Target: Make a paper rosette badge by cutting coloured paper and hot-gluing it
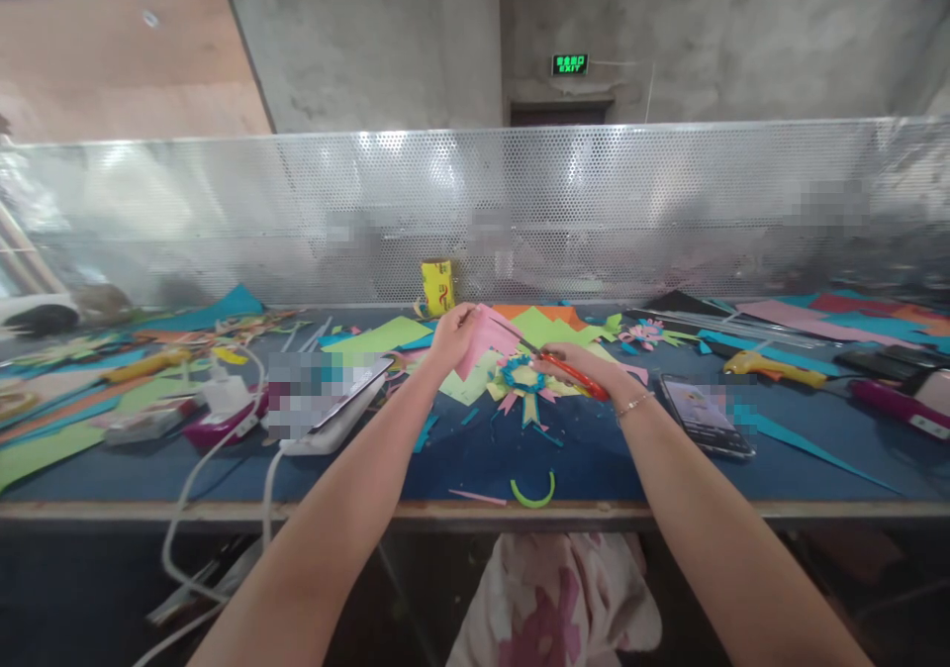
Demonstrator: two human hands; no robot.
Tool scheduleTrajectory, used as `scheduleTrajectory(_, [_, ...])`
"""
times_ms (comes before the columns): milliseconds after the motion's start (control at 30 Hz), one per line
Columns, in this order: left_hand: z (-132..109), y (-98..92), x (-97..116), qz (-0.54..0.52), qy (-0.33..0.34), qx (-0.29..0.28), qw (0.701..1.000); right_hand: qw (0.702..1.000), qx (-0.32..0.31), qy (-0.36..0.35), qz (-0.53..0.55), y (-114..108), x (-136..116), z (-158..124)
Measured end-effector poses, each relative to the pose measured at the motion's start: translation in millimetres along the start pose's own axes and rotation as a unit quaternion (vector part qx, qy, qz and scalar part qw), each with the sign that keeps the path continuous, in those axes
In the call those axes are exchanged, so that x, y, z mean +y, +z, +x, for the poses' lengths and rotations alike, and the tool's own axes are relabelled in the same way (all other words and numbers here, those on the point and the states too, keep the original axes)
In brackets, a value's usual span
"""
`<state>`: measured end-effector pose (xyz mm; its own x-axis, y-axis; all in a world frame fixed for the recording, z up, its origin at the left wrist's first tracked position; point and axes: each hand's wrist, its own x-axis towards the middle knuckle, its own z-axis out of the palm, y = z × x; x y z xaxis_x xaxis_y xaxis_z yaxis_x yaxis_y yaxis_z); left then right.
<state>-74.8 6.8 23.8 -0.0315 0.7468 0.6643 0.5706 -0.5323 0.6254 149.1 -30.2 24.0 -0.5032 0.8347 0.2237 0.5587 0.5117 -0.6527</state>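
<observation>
My left hand [454, 335] pinches the edge of a sheet of pink paper [477, 342], held up above the table. In my right hand [583, 365] is a pair of scissors with red handles [590, 382]; its dark blades reach to the pink paper's right side. Whether the blades are parted is too small to tell. Below the hands lies a paper rosette [522, 374] with a blue ring and pale tails. Green paper sheets [545, 326] and an orange sheet [520, 312] are spread just behind.
A phone leans on a white stand [333, 429] at left; another phone [704, 415] lies at right. Yellow glue guns [776, 368] rest on both sides. A green paper curl [532, 492] is near the front edge. A perforated metal screen [475, 212] stands behind.
</observation>
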Motion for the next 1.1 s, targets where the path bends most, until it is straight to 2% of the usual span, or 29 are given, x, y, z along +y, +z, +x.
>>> scheduleTrajectory(100, [1,1.5,-2,-0.018,-0.014,0.007,1.0,0.999,-0.016,0.042,0.012,1,-3,-1])
scheduleTrajectory(267, [4,3.8,-10,-0.115,-0.04,0.017,0.992,0.999,0.0,0.019,0.043,3,5,0])
scheduleTrajectory(400, [3,3.9,-13,-0.179,-0.071,-0.008,0.981,0.999,-0.014,0.014,0.041,2,11,4])
scheduleTrajectory(567, [2,2.2,-16,-0.148,-0.076,-0.014,0.986,0.989,-0.047,0.069,0.119,0,8,4])
scheduleTrajectory(700, [2,1.1,-18,-0.15,-0.06,-0.035,0.986,0.982,-0.061,0.082,0.161,0,3,0])
scheduleTrajectory(933, [0,3.1,-8,-0.137,-0.062,-0.041,0.988,0.992,-0.044,0.035,0.11,6,10,4])
scheduleTrajectory(1100, [-2,5.5,-4,-0.131,-0.062,-0.051,0.988,0.995,-0.017,0.042,0.093,11,11,6])
